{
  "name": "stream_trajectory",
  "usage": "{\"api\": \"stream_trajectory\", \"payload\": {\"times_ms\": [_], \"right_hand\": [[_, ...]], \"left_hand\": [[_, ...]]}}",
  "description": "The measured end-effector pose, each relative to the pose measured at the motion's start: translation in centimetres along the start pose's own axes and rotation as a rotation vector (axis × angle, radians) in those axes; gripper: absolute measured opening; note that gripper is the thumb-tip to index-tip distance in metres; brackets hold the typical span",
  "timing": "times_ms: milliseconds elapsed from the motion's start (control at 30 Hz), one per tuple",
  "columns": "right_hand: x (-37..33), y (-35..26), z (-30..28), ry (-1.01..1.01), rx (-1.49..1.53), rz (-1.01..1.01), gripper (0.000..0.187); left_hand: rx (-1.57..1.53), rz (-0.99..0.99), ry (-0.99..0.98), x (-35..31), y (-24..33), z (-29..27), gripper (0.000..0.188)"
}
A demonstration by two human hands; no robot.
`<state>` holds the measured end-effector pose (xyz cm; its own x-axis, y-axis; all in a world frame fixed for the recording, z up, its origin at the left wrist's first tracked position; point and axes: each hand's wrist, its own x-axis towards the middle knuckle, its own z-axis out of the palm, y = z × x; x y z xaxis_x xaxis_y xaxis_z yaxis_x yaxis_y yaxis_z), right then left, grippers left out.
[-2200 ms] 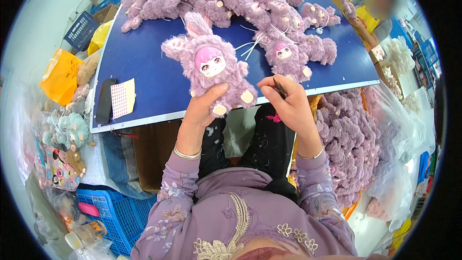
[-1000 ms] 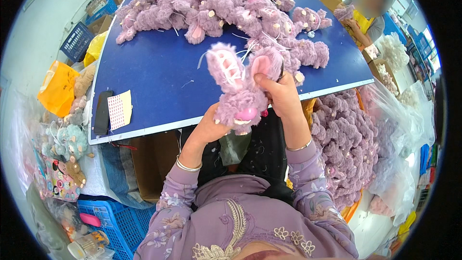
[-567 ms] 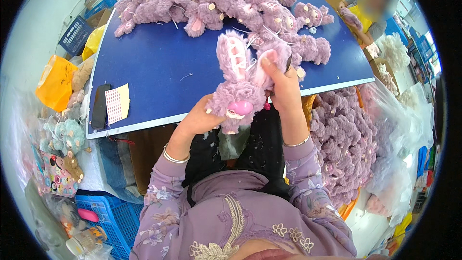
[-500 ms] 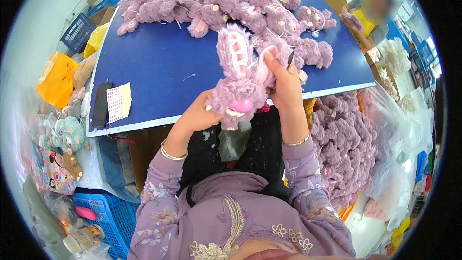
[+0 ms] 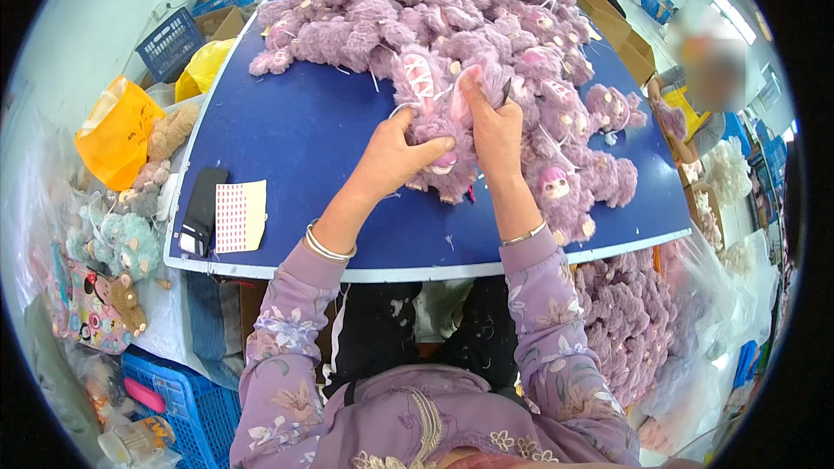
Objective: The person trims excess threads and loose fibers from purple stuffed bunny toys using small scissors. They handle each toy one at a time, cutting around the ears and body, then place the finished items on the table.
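Lilac plush (image 5: 457,128) held above the table (image 5: 295,139) toward twelve o'clock, just short of the pile (image 5: 365,26). Apparently handling ears: left hand (image 5: 395,155) curled round the head, right hand (image 5: 497,130) pinching the one-o'clock ear (image 5: 459,102). Seems to call for steady grips. Dark tool (image 5: 506,89) mostly hidden (kind unclear); face (image 5: 446,161) partly covered by the left thumb.

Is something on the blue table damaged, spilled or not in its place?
Nothing looks clearly damaged or spilled. The black phone-like device and red-marked sheet at the near left corner of the table look odd, being unlike the purple plush toys.
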<state>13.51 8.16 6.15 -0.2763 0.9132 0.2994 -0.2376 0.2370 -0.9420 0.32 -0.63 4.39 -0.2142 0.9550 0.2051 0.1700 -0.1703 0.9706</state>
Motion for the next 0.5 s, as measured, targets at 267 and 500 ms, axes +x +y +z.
{"api": "stream_trajectory", "payload": {"times_ms": [267, 500], "right_hand": [[2.0, 3.5, 0.7, -0.084, 0.036, 0.201, 0.027], [3.0, 4.6, -1.8, -0.002, -0.118, 0.150, 0.053]], "left_hand": [[0.033, -0.039, 0.053, 0.5, -0.8, -1.1, 0.033], [-0.058, -0.033, 0.131, 1.1, -2.8, -0.9, 0.035]]}}
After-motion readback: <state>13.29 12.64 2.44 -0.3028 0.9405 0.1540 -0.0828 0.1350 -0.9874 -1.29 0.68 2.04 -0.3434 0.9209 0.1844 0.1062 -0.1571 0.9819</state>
